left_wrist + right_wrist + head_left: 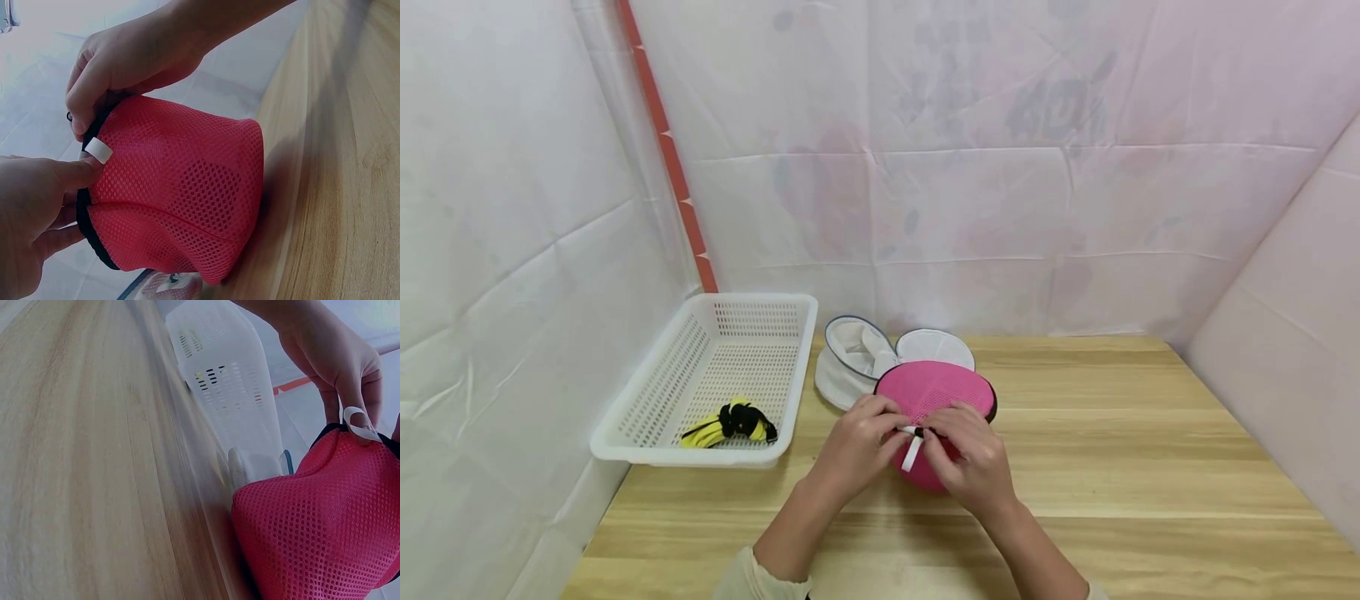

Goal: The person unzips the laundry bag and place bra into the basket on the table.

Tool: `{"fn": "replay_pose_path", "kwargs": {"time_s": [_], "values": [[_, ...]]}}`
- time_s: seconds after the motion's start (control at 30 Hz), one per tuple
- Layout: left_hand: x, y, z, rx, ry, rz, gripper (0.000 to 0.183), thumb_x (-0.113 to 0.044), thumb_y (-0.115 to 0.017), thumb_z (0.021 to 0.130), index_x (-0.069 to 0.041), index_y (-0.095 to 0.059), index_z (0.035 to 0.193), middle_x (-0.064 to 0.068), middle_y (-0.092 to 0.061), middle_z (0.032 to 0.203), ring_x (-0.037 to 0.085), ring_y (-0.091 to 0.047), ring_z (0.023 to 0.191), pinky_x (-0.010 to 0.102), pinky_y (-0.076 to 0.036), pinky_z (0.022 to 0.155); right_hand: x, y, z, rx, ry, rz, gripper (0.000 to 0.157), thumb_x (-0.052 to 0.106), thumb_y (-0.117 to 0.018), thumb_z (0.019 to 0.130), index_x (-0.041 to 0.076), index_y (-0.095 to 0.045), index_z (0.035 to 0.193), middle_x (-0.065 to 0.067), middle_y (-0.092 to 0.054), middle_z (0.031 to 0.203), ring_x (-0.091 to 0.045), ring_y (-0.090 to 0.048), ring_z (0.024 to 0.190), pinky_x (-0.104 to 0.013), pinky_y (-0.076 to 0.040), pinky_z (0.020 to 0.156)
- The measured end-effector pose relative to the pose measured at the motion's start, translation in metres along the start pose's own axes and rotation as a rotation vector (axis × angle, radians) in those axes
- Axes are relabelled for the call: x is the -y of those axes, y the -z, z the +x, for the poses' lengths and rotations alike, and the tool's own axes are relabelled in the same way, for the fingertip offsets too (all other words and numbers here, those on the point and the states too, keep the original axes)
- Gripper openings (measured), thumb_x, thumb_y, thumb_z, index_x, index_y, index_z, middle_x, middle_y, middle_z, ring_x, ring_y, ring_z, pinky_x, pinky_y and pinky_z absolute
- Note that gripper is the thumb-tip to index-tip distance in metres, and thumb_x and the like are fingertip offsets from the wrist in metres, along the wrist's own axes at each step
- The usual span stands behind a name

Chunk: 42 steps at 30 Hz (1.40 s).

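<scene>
A pink mesh laundry bag (936, 385) with black edging stands on the table in front of me, the white laundry bag behind it. At its rim my left hand (863, 437) pinches the edge beside a white loop tab (912, 454). My right hand (972, 454) pinches the black edging just right of the tab, thumb and fingers close to the left ones. In the left wrist view the mesh side (181, 181) bulges out, the left hand (31, 206) at its rim. The right wrist view shows the white loop (356, 422) against the left hand's fingers.
A white plastic basket (655, 454) stands at the left with a yellow and black bundle (730, 423) inside. Behind the pink bag lies a white mesh laundry bag (842, 379) with dark blue edging, its round lid (936, 343) flipped open. Fabric sheets hang around the wooden table (1150, 467).
</scene>
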<state>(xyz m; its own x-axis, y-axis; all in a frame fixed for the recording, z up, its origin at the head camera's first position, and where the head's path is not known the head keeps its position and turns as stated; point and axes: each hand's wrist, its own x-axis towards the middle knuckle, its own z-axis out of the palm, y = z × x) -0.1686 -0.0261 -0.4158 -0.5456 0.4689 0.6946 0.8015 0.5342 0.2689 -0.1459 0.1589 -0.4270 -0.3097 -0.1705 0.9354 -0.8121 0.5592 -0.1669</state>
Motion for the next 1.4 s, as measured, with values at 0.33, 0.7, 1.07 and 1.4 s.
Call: {"fn": "replay_pose_path", "kwargs": {"time_s": [0.33,0.7,1.07,1.4], "values": [[0.0007,0.0005,-0.0006,-0.003,0.002,-0.003,0.014,-0.014,-0.082,0.080,-0.012,-0.078,0.093,-0.005,-0.067,0.095,0.008,-0.059,0.092,0.016,-0.052,0.081,0.0007,0.0009,-0.0008,0.022,-0.011,-0.001,0.024,0.015,-0.055,0.095,0.001,-0.072,0.087,-0.008,-0.073,0.084,-0.023,-0.069,0.078,-0.036,-0.044,0.109],[0.0028,0.0023,-0.0014,-0.016,0.010,-0.025,0.014,-0.014,-0.083,0.079,-0.013,-0.078,0.092,-0.005,-0.066,0.094,0.009,-0.059,0.090,0.015,-0.052,0.077,-0.0002,0.0045,-0.0005,0.007,-0.063,0.006,0.024,0.019,-0.060,0.095,0.003,-0.075,0.087,-0.008,-0.074,0.085,-0.024,-0.070,0.081,-0.038,-0.042,0.111],[0.0029,0.0011,-0.0004,-0.021,0.001,-0.032,0.013,-0.013,-0.083,0.079,-0.011,-0.078,0.091,-0.003,-0.067,0.093,0.010,-0.060,0.090,0.015,-0.052,0.077,-0.0018,0.0023,-0.0022,-0.039,-0.051,0.023,0.012,0.001,-0.061,0.083,-0.001,-0.072,0.085,-0.011,-0.073,0.083,-0.024,-0.069,0.076,-0.039,-0.044,0.108],[0.0045,0.0033,-0.0009,0.004,0.020,-0.035,0.013,-0.012,-0.080,0.081,-0.012,-0.078,0.094,-0.004,-0.066,0.095,0.009,-0.059,0.093,0.017,-0.052,0.080,-0.0039,0.0023,-0.0023,-0.031,-0.042,0.045,0.011,0.004,-0.062,0.086,0.000,-0.073,0.086,-0.011,-0.072,0.083,-0.024,-0.069,0.076,-0.039,-0.044,0.108]]}}
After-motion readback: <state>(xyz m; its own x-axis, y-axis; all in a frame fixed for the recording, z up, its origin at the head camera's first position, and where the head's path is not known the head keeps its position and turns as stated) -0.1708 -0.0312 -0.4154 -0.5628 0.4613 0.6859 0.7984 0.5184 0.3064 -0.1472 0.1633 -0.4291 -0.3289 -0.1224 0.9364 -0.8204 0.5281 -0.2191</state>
